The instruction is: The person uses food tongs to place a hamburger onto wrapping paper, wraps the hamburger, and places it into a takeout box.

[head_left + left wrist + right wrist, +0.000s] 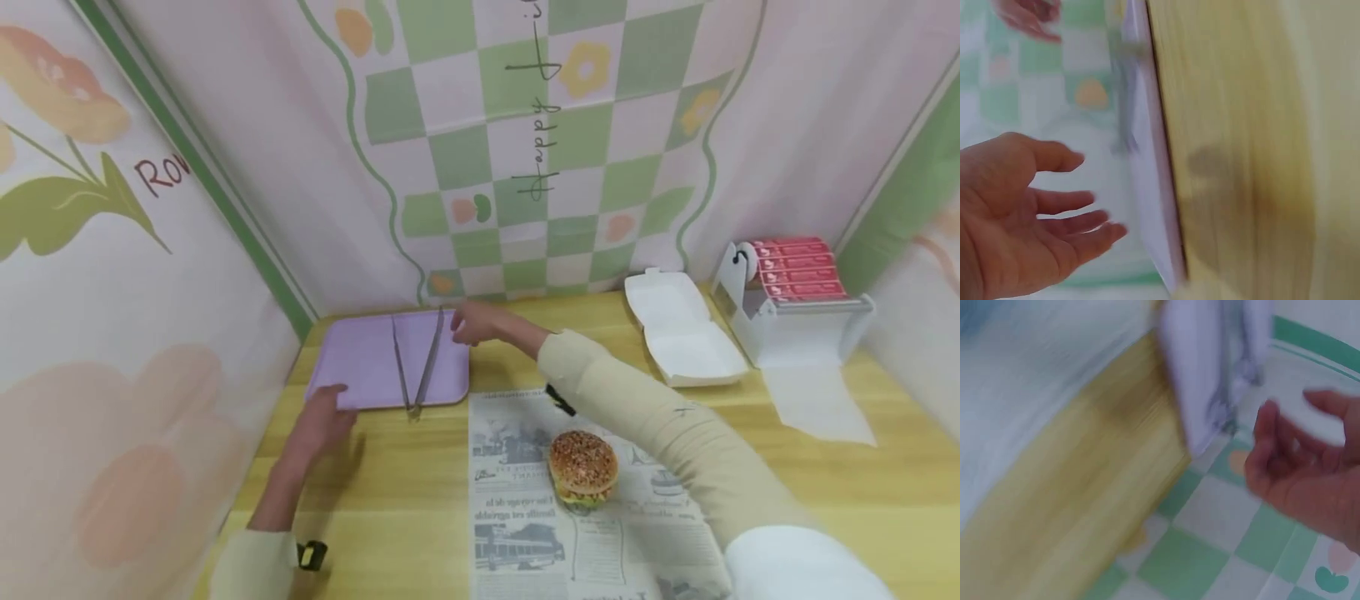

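A pair of metal tongs point(429, 364) lies spread across a light purple tray point(352, 358), with the hinged end just over the tray's front edge. Near the tray's front left corner is my left hand point(326, 423); its fingers point(1063, 201) are parted and hold nothing. My right hand point(476, 323) hovers by the tray's back right corner, close to a tip of the tongs. In the right wrist view its fingers point(1266, 440) are loosely bent around nothing. A sesame-topped burger point(583, 465) sits on newsprint-patterned paper point(513, 500), below my right forearm.
An open white takeaway box point(693, 346) stands at the back right. Beside it is a white dispenser point(806, 329) with a roll of red labels point(798, 267) and a strip hanging down its front. A patterned curtain point(517, 242) borders the wooden table point(397, 500) at the back.
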`<state>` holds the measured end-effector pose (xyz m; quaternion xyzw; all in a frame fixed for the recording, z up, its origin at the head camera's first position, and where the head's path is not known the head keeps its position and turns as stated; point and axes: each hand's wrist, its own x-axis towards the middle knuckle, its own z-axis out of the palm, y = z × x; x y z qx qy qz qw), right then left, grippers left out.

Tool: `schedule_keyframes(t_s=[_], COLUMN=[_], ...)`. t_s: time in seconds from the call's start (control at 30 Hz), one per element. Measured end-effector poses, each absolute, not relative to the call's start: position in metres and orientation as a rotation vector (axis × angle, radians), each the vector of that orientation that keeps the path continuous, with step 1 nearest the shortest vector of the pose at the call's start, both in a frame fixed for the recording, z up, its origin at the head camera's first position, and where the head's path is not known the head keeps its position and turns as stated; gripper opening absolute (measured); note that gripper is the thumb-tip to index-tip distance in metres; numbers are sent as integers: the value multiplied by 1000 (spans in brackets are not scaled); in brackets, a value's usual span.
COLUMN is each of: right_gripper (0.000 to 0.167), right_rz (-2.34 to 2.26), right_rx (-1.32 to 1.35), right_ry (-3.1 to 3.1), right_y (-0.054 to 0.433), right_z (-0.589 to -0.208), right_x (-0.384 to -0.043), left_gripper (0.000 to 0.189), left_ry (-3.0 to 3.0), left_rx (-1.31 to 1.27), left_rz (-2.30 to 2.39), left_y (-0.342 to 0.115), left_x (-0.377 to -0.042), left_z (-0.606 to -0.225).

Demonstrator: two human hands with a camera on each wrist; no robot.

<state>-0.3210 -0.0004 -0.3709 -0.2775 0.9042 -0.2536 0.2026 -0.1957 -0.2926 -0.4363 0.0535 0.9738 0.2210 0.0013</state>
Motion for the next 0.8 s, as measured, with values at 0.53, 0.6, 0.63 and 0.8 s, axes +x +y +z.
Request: schedule_keyframes(t_s=[0.53,0.6,0.63,0.8], right_gripper=[69,60,55,43], right_rz=[154,101,70,-106], right_rx=[-1099,-1101,-1106,-1153], right_ry=[2596,2600,2600,2598], right_y=[43,43,44,50], right_z=[-451,-454,-454,-460], right_x=[-281,-280,-280,-284], left_gripper=[60,64,67,72], left_ry=[2825,2822,2822,2811], left_rx=[495,514,519,500], left_rz=[486,487,489,513], left_y=[-142,-138,-136,-131], left_x=[-153,-153,-153,-153], left_z=[-473,-476,-477,-480])
